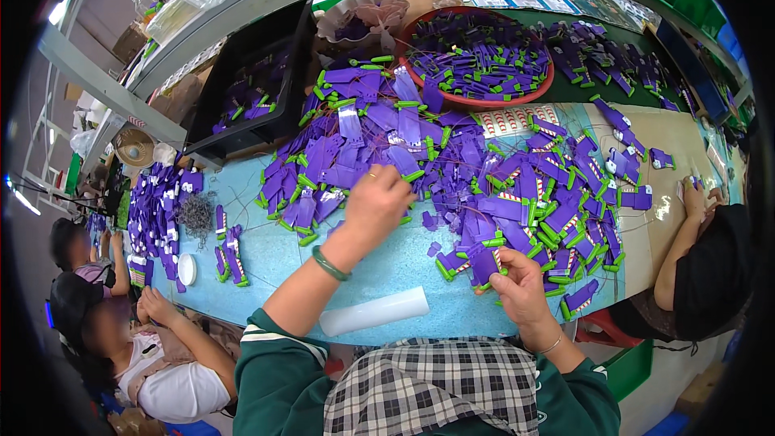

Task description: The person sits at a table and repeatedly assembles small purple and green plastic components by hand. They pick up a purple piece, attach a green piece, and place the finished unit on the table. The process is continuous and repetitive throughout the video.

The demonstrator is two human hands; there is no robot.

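My left hand (378,200), with a green bangle on its wrist, is over the near edge of a heap of flat purple pieces (347,125). Its fingers are curled together against the heap, and whatever they pinch is hidden. At the near right of the heap, my right hand (521,287) grips a purple-and-green plastic toy part (484,265) between thumb and fingers. Beside it lie many similar purple parts with green ends and red-and-white striped edges (577,222). A translucent white tube (375,312) lies on the blue tabletop (278,278) in front of me.
Behind the heap stand a black bin (250,73) and a red basin (525,97) full of purple-green parts. At left are more purple parts (155,210), a tangle of thin wire (196,216) and a white cup (186,269). Co-workers sit at left (169,371) and right (702,274).
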